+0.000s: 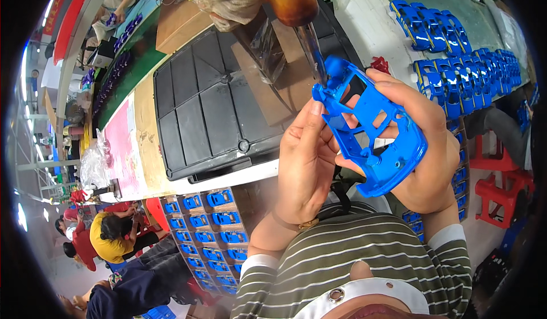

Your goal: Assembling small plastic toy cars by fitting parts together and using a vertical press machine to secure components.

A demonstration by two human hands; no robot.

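Note:
Both my hands hold a blue plastic toy car body (403, 139), its hollow inside turned up toward me. My left hand (307, 159) grips its left edge, thumb on the rim near the far end. Around the right side wraps my right hand (427, 142), its fingers partly hidden behind the shell. A metal shaft (310, 48) comes down from a glossy amber-brown handle (292, 2), and its tip is at the far end of the shell. Whether it touches the plastic I cannot tell. Cloth wrapping (225, 2) covers a part beside the handle.
A black ribbed plastic panel (199, 114) lies on the bench beneath a brown cardboard piece (253, 85). Rows of blue car bodies (450, 85) stand at the right. More fill a compartmented tray (213, 236) at lower left. Red stools (496, 199) and a person in yellow (114, 236) are farther off.

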